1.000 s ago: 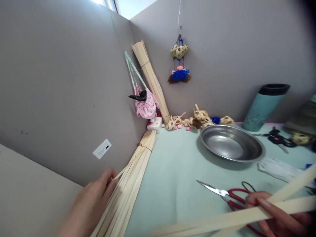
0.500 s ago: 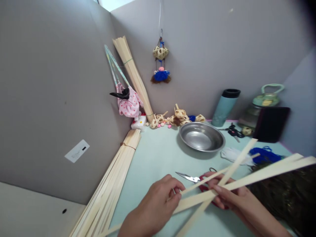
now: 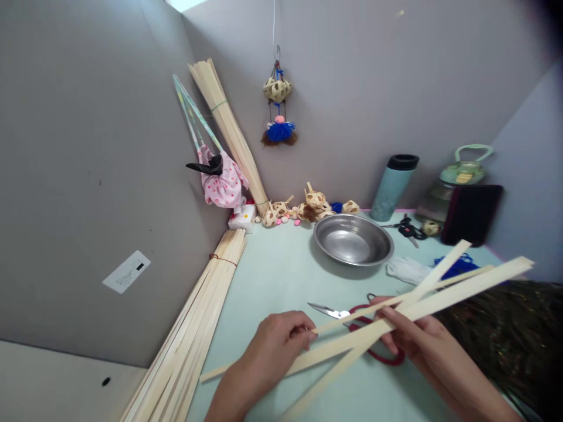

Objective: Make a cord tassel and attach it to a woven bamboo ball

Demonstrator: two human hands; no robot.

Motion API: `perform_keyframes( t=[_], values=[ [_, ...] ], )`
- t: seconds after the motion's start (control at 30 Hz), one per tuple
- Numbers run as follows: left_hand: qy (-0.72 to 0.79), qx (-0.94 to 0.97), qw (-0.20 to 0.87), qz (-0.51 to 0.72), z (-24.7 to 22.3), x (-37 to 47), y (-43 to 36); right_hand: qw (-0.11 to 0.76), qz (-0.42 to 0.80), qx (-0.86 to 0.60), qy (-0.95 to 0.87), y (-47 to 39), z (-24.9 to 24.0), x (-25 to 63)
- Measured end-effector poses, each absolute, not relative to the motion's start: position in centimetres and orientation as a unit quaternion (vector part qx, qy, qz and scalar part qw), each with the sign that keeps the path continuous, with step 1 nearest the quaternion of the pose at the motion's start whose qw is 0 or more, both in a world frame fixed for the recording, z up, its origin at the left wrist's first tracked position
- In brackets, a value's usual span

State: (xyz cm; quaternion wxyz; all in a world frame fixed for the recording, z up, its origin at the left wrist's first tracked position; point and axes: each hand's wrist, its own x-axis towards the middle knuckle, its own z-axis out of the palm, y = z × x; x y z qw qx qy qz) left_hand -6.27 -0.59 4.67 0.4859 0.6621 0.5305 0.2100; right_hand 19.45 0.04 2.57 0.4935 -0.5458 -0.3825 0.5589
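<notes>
Several pale flat strips, like bamboo or wood splints (image 3: 352,346), cross one another above the table. My right hand (image 3: 417,337) pinches them where they cross, thumb on top. My left hand (image 3: 275,346) has thumb and fingers closed on a narrower strip (image 3: 336,324), whose tail sticks out to the left behind the wrist. A wide strip passes under the left hand. Beneath the strips lie red-handled scissors (image 3: 389,357), their blades pointing left; the right hand and strips cover part of the handles.
A steel bowl (image 3: 354,240) stands behind the hands. Splint bundles (image 3: 206,316) lie along the left wall. Small woven balls (image 3: 314,199) line the back. A tumbler (image 3: 393,187), a dark tablet-like panel (image 3: 471,214), white cloth (image 3: 407,269) and dark stringy material (image 3: 497,340) are at right.
The narrow strip has shifted and now runs nearer the wide one, its right end farther right. Both hands keep their grip. The whole view has moved slightly.
</notes>
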Motion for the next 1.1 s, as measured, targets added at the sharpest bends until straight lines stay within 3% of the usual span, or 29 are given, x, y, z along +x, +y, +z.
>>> perform_keyframes(
  t=[0.6,0.83,1.1],
  values=[
    [0.526,0.656,0.456,0.291,4.02,-5.99,-0.32,0.479,0.598,-0.517,-0.381,0.05,2.54,19.76],
    [0.519,0.606,0.560,0.223,4.15,-5.90,-0.73,0.517,0.605,-0.515,-0.319,0.19,2.39,19.82],
    [0.519,0.621,0.534,0.244,4.39,-6.23,-0.60,0.499,0.579,-0.527,-0.370,0.11,2.46,19.82]
  ],
)
